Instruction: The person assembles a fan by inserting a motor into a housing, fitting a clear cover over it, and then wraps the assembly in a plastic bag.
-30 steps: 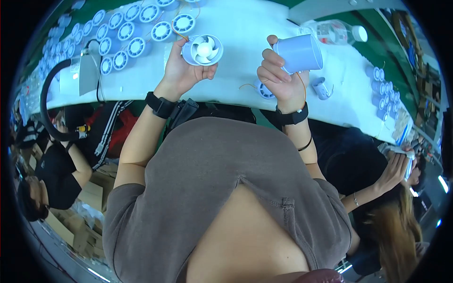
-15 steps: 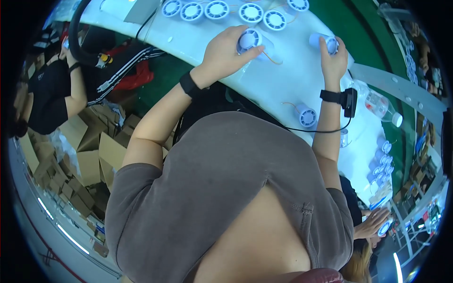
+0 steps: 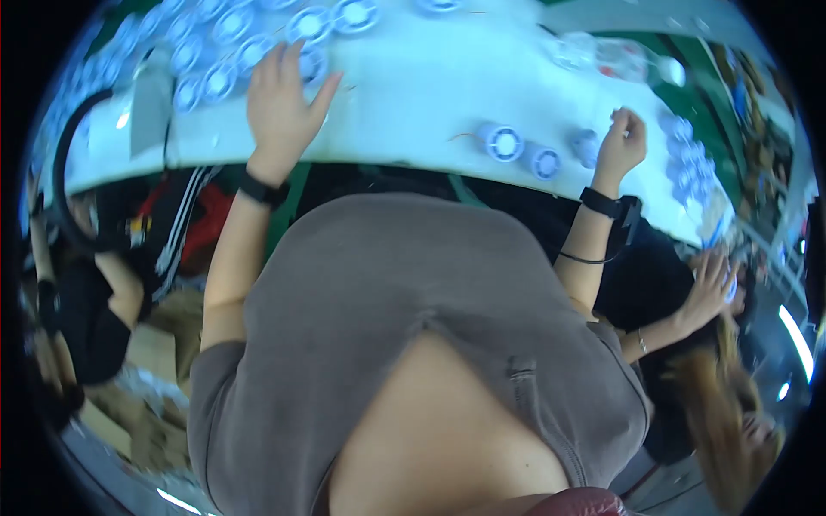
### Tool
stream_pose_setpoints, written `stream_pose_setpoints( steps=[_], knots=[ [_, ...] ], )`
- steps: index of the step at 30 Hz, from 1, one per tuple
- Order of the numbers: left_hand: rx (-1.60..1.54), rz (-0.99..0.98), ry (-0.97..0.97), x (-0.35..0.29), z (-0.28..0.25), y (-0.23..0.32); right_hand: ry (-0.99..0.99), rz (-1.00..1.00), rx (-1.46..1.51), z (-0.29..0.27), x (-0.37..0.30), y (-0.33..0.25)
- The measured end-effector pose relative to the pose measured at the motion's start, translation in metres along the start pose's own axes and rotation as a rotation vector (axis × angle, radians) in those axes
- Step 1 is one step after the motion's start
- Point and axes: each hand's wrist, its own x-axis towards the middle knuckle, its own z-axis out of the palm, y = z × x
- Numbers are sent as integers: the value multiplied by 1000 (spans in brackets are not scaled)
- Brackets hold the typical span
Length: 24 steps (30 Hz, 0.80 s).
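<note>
My left hand [image 3: 282, 107] reaches over the far side of the table with its fingers stretched and the thumb spread. A white cylinder with a slotted round end [image 3: 314, 65] stands by its fingertips, partly hidden behind them; I cannot tell whether they touch. My right hand [image 3: 623, 144] is above the table at the right, its fingers curled in with nothing showing in them. Just left of it stands a small white cylinder [image 3: 586, 148]. Farther left are a wired cylinder with a slotted end [image 3: 502, 143] and a similar cylinder [image 3: 543, 161] close beside it.
Rows of similar cylinders [image 3: 232, 26] fill the table's far left, near a grey stand [image 3: 153, 103] and a black hose [image 3: 62, 163]. A clear plastic bottle [image 3: 621, 60] lies at the far right. More cylinders [image 3: 688, 163] cluster beyond my right hand. A co-worker's hand [image 3: 711, 279] is at the right.
My view has turned, showing more of the left rows. My left hand has opened off the cylinder it held. My right hand has let go of its cylinder and curled its fingers.
</note>
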Motion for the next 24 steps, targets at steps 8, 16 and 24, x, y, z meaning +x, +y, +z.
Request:
stream_pose_setpoints(
  steps=[8,16,24],
  knots=[
    [-661,501,-706,17,60,145,-524,-60,-723,-53,-16,90],
    [-524,621,-842,3,105,178,-608,232,-236,-5,4,-11],
    [-358,140,-298,20,68,98,-905,-709,-721,132,23,-99]
  ],
)
